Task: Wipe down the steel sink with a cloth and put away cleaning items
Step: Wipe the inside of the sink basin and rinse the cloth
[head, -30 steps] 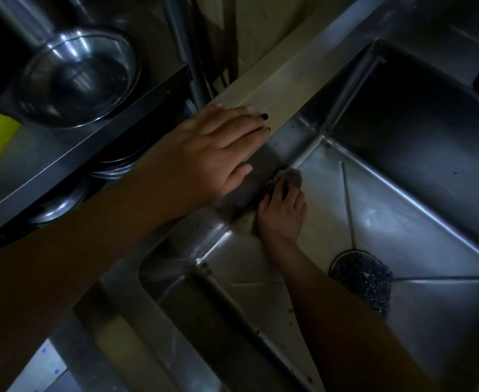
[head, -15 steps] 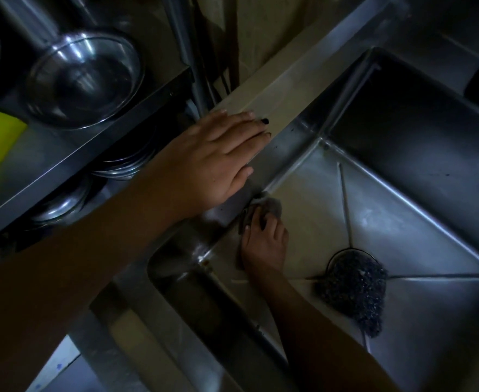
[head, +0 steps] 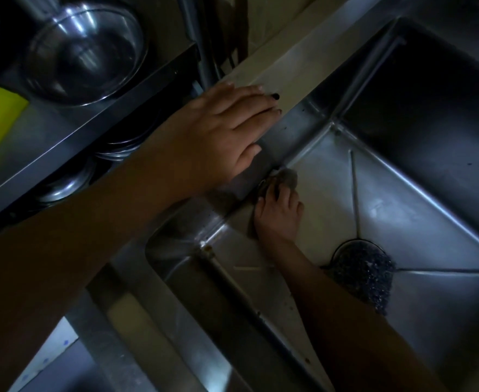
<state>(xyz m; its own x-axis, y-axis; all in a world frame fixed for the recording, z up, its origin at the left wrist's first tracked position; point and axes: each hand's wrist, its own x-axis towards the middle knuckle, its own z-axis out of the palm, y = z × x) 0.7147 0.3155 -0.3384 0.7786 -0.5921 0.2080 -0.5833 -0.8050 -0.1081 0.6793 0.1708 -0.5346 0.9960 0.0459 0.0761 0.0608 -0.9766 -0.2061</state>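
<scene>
Sink (head: 402,210): steel basin filling the right of the view, its floor creased down toward the drain.
Cloth (head: 288,176): small grey wad at the left seam, where the floor meets the wall.
Right hand (head: 277,215): down in the basin, fingers bunched together and, as far as the dim light lets me judge, curled over the wad.
Left hand (head: 227,137): flat on the rim, fingers straight and side by side, bracing.
Doing it well: I'd press hard into the seam and run it toward the near corner, where brown specks show.
Scrubber (head: 365,275): dark, sitting over the drain, not yet put away.
</scene>
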